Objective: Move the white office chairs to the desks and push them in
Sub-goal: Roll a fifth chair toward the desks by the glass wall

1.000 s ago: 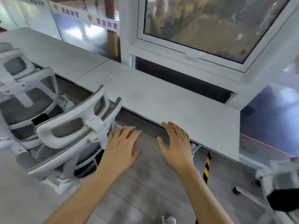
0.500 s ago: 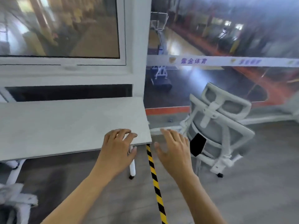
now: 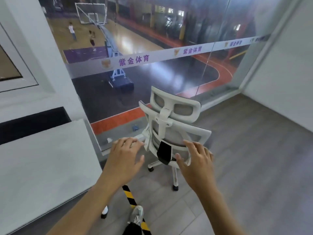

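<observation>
A white office chair [image 3: 171, 126] with grey mesh back and headrest stands by the glass wall, its back toward me, to the right of the grey desk [image 3: 40, 165]. My left hand [image 3: 124, 160] hovers with fingers spread just left of the chair back. My right hand [image 3: 196, 161] is stretched out with fingers spread in front of the lower right of the backrest. Neither hand holds anything. A black tag hangs on the chair's back between my hands.
A glass wall [image 3: 152, 68] with a printed white band runs behind the chair. A yellow-black floor strip [image 3: 130, 197] runs beside the desk leg [image 3: 104, 212]. A white wall [image 3: 288, 78] closes the right side. My shoe [image 3: 136, 216] shows at the bottom.
My view has swung right, away from the desk and the chairs pushed under it. The lone chair is now centred and closer, and both hands have reached toward its back.
</observation>
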A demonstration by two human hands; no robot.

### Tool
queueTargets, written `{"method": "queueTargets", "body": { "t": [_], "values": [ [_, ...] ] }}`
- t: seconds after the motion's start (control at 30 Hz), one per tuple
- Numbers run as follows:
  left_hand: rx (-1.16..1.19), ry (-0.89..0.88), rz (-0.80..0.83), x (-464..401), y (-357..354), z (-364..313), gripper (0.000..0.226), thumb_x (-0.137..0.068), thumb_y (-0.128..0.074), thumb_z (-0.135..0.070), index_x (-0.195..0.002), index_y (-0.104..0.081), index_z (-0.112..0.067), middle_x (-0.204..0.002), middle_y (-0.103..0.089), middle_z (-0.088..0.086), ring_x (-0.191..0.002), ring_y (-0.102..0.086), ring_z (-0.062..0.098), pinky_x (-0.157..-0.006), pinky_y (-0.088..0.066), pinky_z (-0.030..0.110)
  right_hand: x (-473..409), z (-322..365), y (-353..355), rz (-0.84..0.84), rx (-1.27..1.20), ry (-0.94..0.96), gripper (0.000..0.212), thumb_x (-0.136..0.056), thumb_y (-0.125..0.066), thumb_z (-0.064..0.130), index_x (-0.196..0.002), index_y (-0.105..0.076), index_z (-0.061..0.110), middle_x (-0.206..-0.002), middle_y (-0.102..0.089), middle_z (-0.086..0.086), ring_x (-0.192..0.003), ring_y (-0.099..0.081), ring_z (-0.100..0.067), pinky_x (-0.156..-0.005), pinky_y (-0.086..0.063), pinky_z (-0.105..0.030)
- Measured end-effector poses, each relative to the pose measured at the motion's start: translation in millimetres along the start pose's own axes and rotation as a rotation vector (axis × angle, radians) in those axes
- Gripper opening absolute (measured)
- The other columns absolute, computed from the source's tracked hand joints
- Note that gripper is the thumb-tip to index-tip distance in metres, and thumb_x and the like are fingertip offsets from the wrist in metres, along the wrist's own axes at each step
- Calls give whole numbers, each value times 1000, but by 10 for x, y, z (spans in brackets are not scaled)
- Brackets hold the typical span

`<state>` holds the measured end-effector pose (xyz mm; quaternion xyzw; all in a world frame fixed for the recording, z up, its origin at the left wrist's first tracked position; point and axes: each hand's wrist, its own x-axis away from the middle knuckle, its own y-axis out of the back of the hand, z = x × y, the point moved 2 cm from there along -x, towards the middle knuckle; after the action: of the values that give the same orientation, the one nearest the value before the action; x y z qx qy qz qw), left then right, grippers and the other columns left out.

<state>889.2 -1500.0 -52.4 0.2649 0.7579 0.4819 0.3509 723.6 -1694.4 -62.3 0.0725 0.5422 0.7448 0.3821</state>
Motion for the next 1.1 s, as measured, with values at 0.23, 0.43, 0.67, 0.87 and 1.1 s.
{"method": "queueTargets", "body": {
  "t": [0.23, 0.43, 0.67, 0.87, 1.1],
  "values": [
    [86, -24, 55, -1448, -631, 210, 33, -86, -68, -31, -118, -64, -29, -120, -61, -6, -118, -52, 22, -101, -39, 42, -1031, -471, -414, -7, 29, -129, 52, -90, -62, 50, -137, -55, 29, -130, -61, 3, -121, -56, -22, -108, -37, -43],
    [58, -58, 152, -2553, -1059, 587, 41, -83, -51, -42, -115, -68, -24, -113, -67, 0, -106, -60, 29, -91, -45, 44, -1849, -743, -826, 50, 101, -197, 50, -92, -59, 55, -137, -53, 33, -133, -60, 2, -123, -54, -24, -108, -37, -42],
    [12, -2, 416, -3265, -1681, 1043, 57, -88, -48, -60, -135, -53, -29, -139, -54, -1, -128, -47, 27, -104, -38, 43, -2141, -1098, -1135, 355, 191, -286, 55, -93, -34, 72, -133, -52, 39, -128, -56, 12, -125, -48, -18, -112, -27, -37],
    [99, -6, 324, -3198, -1935, 1174, 60, -83, -40, -71, -124, -61, -32, -133, -57, -6, -126, -51, 22, -104, -40, 45, -2118, -1378, -1271, 227, 54, -221, 52, -84, -41, 80, -105, -57, 35, -101, -56, 19, -98, -54, -11, -97, -36, -30],
    [157, 78, 286, -2859, -2000, 983, 54, -85, -41, -74, -123, -55, -39, -132, -51, -12, -123, -49, 18, -99, -45, 43, -1978, -1725, -1267, 160, -51, -97, 54, -83, -44, 83, -102, -58, 35, -97, -52, 21, -94, -51, -10, -91, -41, -34]
  ]
}}
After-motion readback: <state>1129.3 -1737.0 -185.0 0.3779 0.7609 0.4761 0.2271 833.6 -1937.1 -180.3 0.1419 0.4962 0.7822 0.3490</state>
